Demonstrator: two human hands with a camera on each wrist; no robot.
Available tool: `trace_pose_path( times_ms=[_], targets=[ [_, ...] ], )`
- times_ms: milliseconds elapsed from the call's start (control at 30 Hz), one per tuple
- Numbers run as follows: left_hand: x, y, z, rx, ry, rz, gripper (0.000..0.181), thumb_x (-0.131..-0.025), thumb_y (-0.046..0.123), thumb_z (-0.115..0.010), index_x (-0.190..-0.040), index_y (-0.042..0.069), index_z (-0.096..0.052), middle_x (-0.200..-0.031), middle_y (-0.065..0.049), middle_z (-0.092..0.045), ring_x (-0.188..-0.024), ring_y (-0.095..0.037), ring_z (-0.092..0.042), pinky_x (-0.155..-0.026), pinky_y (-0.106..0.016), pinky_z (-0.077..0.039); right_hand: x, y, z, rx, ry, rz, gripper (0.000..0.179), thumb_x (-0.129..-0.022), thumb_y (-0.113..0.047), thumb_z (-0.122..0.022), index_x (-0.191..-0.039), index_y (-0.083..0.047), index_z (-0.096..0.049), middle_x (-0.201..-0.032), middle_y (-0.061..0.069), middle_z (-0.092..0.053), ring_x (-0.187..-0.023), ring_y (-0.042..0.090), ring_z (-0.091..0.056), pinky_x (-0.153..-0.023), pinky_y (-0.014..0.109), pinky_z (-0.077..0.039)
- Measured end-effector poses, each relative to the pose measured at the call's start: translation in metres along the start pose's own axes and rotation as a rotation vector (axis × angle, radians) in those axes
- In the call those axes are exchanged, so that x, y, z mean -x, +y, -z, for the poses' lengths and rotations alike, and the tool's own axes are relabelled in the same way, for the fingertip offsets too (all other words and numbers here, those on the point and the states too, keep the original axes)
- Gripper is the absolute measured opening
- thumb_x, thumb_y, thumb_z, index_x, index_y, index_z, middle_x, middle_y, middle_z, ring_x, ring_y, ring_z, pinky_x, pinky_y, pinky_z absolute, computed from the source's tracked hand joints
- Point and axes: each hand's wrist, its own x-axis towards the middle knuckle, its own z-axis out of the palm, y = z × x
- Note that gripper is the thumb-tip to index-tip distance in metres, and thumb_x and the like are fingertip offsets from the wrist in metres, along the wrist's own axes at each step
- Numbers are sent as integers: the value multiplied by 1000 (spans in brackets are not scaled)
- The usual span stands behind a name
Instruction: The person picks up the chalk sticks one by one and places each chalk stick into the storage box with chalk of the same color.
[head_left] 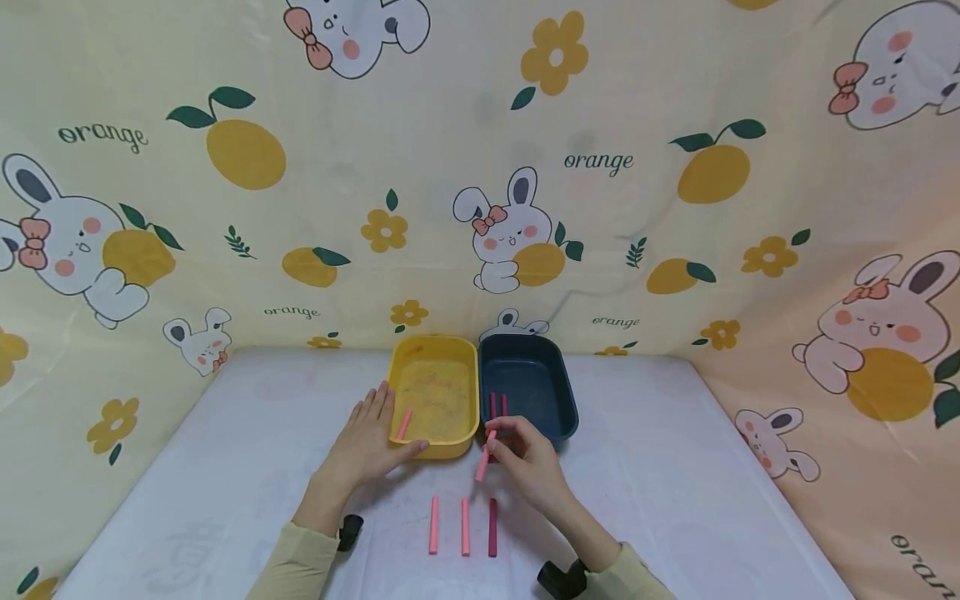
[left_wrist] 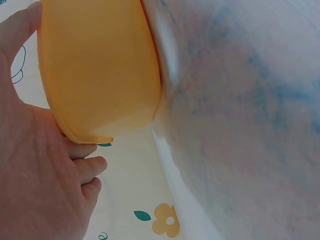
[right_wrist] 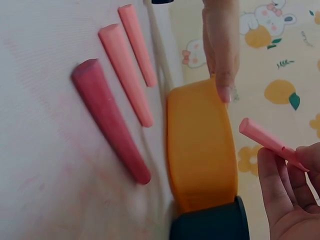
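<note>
My left hand (head_left: 367,442) holds the yellow container (head_left: 438,451) at its near left corner, the thumb over the near rim and the fingers along the left side. One pink crayon (head_left: 404,424) leans inside this container. Between the thumb and fingers of my right hand (head_left: 531,462) is a light pink crayon (right_wrist: 262,135), slanted, in front of the dark blue container (head_left: 558,429). Two pinkish crayons (head_left: 504,405) show inside the blue container, partly hidden by the right hand. On the table nearer me lie two light pink crayons (head_left: 433,525) and a dark pink crayon (head_left: 492,527), side by side.
The two containers stand side by side near the table's (head_left: 247,467) far edge. Behind them hangs a patterned cloth (head_left: 465,125) with rabbits and oranges. Faint color smudges mark the white tabletop. A dark device sits on each wrist.
</note>
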Motion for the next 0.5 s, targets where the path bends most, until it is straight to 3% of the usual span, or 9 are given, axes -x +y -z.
trace_pose_path(
  times_ms=[133, 367, 500],
  targets=[
    [-1, 0, 0, -2, -2, 7, 117, -91, 70, -64, -162, -9, -15, -172, -25, -10, -158, -43, -12, -129, -55, -13, -6, -3, -4, -25, -18, 0, 27, -100, -7, -70, -127, -9, -67, -122, 16, -67, -99, 22, -70, -84, 26, -62],
    [-1, 0, 0, 3, -3, 7, 118, -90, 71, -64, -162, -8, -15, -172, -24, -9, -158, -43, -12, -129, -55, -14, -18, -6, -13, 15, 6, 18, 27, -99, -11, -71, -126, -16, -68, -124, 3, -67, -106, 20, -66, -91, 22, -59],
    [-2, -1, 1, -1, 6, -12, 117, -91, 71, -64, -162, -9, -16, -171, -25, -10, -158, -44, -13, -129, -55, -14, -25, -9, -17, 25, -5, 65, 26, -100, -11, -70, -126, -14, -68, -124, 5, -67, -98, 20, -65, -83, 19, -59]
  ],
)
